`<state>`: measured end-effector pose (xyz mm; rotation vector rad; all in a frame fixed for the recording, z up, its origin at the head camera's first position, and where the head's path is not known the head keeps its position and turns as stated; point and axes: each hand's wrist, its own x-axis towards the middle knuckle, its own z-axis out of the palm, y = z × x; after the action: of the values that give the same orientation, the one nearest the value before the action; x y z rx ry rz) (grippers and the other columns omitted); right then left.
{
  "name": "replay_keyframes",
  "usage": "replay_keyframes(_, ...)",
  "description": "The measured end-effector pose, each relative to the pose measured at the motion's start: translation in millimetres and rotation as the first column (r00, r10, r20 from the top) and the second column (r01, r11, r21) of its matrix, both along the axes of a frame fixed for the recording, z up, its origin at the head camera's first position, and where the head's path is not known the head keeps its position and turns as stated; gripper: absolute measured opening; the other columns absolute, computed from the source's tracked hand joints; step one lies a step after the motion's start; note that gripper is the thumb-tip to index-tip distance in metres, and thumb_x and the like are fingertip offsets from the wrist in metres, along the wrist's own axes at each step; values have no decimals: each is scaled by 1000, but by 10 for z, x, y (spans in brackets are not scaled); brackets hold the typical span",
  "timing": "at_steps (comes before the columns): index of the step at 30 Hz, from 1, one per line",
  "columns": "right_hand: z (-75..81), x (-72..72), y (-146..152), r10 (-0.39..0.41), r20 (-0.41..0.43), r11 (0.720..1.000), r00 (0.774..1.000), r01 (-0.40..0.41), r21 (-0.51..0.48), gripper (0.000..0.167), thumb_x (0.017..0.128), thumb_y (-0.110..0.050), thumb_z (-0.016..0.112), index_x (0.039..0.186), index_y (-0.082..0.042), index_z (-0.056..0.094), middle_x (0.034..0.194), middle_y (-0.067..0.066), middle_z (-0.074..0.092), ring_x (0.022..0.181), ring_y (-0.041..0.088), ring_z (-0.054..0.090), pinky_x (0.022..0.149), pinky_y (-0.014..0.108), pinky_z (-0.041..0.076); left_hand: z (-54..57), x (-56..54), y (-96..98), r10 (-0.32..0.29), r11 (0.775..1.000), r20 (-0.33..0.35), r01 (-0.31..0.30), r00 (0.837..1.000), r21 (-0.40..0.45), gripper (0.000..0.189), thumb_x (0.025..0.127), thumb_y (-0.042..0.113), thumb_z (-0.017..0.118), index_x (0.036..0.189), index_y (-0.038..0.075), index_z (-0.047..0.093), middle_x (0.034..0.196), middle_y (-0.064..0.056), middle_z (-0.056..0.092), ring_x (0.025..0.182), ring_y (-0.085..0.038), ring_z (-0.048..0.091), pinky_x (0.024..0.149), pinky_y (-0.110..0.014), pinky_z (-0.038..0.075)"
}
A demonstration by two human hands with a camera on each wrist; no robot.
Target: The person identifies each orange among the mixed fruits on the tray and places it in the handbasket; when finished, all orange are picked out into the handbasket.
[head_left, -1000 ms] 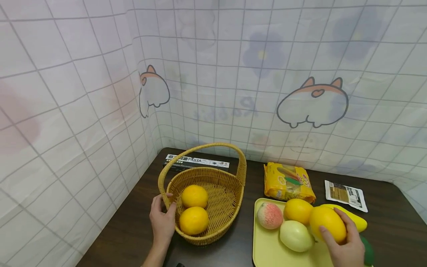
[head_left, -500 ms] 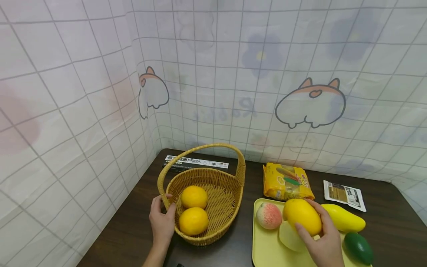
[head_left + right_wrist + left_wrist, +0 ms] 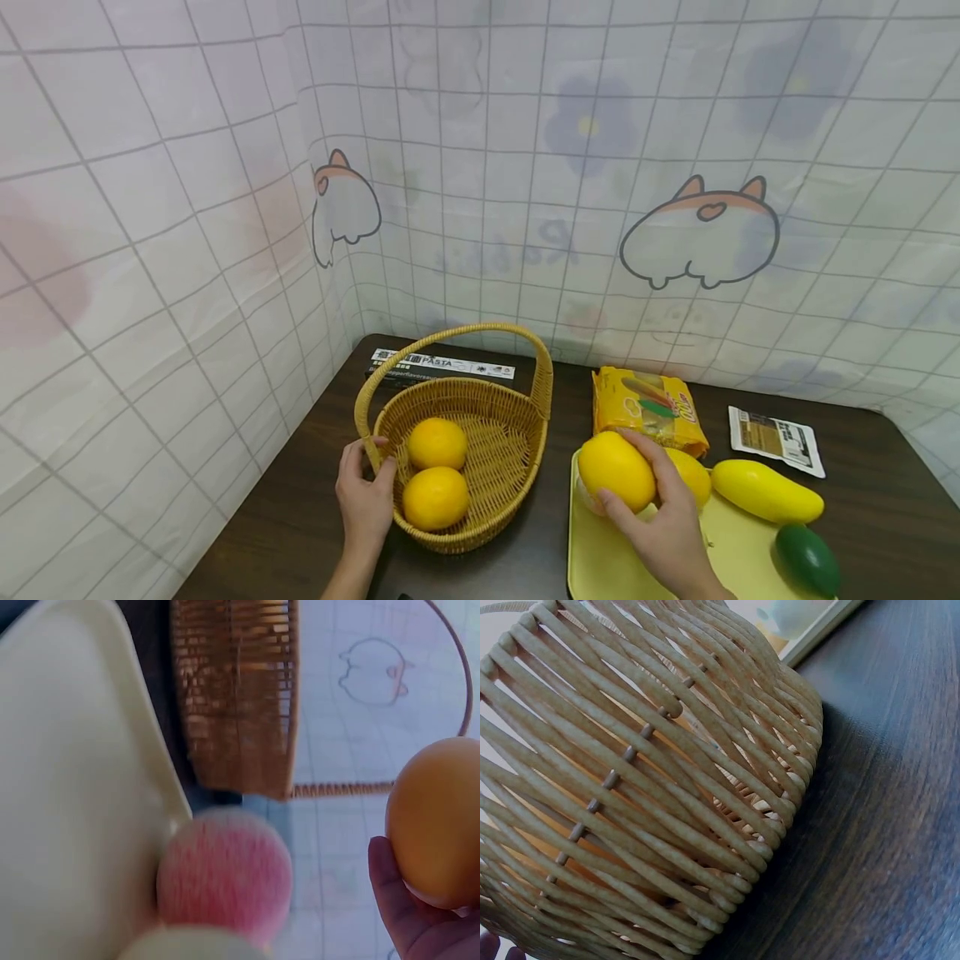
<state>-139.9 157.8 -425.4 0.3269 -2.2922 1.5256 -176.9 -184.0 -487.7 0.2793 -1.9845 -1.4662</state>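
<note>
Lower right of the head frame: held yellow fruit (image 3: 617, 472), raised over the left end of the tray (image 3: 735, 550) and mostly hiding the peach-like fruit (image 3: 225, 874); apart from the latter in the right wrist frame. Compared with a second ago, carried leftward from the right part of the tray to near its left rim, with the long yellow fruit (image 3: 767, 492) and the dark green fruit (image 3: 807, 560) now in fuller sight at far lower right. By judgement, an advance in the work: nearer the basket (image 3: 480, 396) at lower centre, yet still outside and to the right of it. Inside the basket, toward its left: two yellow fruits (image 3: 435, 497), one in front of the other.

Right grip (image 3: 667, 525): curled about the held yellow fruit, spread only as wide as its girth, with the thumb along the lower side and fingers along the upper right; at the right edge of the right wrist frame, a digit against its surface. Left grip (image 3: 365, 487): narrow, pinched at the left foot of the basket's handle, unchanged in place; in the left wrist frame, only fingertips at the lower left corner, exact contact impossible to tell there.
</note>
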Motion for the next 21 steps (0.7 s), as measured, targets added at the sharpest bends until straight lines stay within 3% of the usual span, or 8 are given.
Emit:
replay_keyframes(6, -40, -46, -250, 123, -21, 991, 992, -124, -57, 69, 79, -4, 79, 139, -21, 49, 135, -1, 51, 101, 16, 57, 78, 29, 53, -53, -30, -30, -2, 1000, -12, 2, 1000, -1, 22, 84, -4, 66, 104, 6, 65, 104, -5, 59, 91, -16, 58, 73, -20, 44)
replay_keyframes(10, -95, -81, -419, 191, -45, 981, 981, -192, -32, 69, 79, -8, 80, 138, -23, 49, 136, -2, 50, 106, 17, 56, 81, 31, 52, -53, -24, -32, 2, 1000, -5, -2, 1000, 7, 23, 84, -4, 66, 104, 6, 65, 104, -5, 59, 90, -16, 58, 72, -20, 44)
replay_keyframes(12, -114, -91, -498, 210, -60, 977, 976, -211, -7, 68, 79, -12, 81, 138, -25, 50, 137, -2, 50, 110, 16, 55, 84, 32, 51, -44, -12, -28, 0, 1000, -11, 0, 1000, 5, 23, 84, -4, 65, 104, 6, 65, 104, -6, 59, 89, -16, 58, 72, -19, 43)
replay_keyframes(14, -125, -89, -567, 232, -50, 973, 971, -233, -1, 66, 80, -15, 81, 137, -28, 50, 137, -2, 50, 111, 16, 55, 84, 32, 51, 47, 36, 7, -4, 1000, -6, 4, 1000, 4, 22, 84, -5, 64, 105, 3, 65, 105, -10, 60, 89, -20, 58, 72, -19, 43)
replay_keyframes(17, -160, -103, -666, 236, -41, 972, 971, -236, -3, 66, 78, -17, 82, 135, -31, 52, 135, -5, 51, 110, 15, 55, 84, 33, 51, 51, 37, 12, -7, 1000, -1, 7, 1000, 8, 22, 85, -4, 64, 105, 4, 65, 105, -9, 59, 90, -19, 58, 72, -18, 43)
replay_keyframes(19, -175, -109, -723, 252, -27, 968, 967, -252, -17, 65, 78, -17, 82, 134, -31, 52, 135, -7, 51, 110, 16, 55, 84, 33, 51, 44, 29, 11, -3, 1000, 10, 3, 1000, 7, 22, 85, -5, 64, 105, 4, 65, 105, -9, 59, 90, -19, 58, 72, -19, 43)
replay_keyframes(21, -189, -122, -776, 261, -34, 965, 965, -262, -21, 65, 77, -17, 82, 134, -30, 53, 135, -8, 51, 111, 15, 55, 85, 34, 51, -43, -16, -20, 0, 1000, 7, 0, 1000, 7, 23, 85, -3, 65, 105, 7, 65, 105, -4, 59, 90, -17, 58, 73, -20, 43)
